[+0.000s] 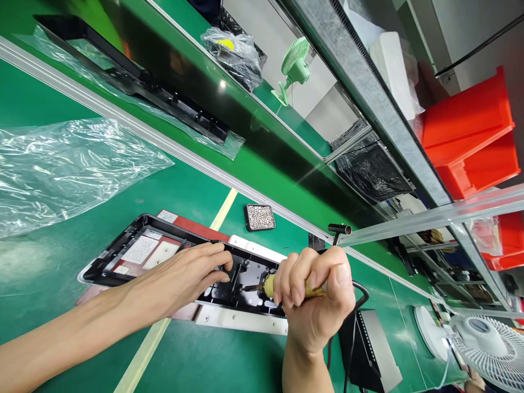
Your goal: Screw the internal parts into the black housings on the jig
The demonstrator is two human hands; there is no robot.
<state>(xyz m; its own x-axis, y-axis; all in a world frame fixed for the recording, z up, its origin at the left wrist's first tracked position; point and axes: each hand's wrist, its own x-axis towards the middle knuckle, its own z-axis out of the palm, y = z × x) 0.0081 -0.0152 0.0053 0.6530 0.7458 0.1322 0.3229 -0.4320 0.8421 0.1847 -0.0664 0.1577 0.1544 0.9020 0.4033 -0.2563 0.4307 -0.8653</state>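
Observation:
A long black plastic housing [143,224] lies in a red and white fixture [241,318] on the green bench. My left hand [192,267] rests over its middle, fingers loosely bent, the thumb apart from them; nothing shows in its grasp. Wrapped round the yellow handle of a corded electric screwdriver [269,286] is my right hand [315,289]. The screwdriver's dark tip [251,287] points into the housing, at a dark metal plate [257,273]. Whether the tip touches a screw cannot be made out. A small black tray of tiny metal screws [261,217] sits behind the housing.
Clear plastic film [77,169] covers the bench at left. Beyond a metal rail, another black housing [139,87] lies on a plastic bag. A black box [368,349] and a white fan [483,338] stand at right. Red bins [470,136] hang above a metal shelf beam.

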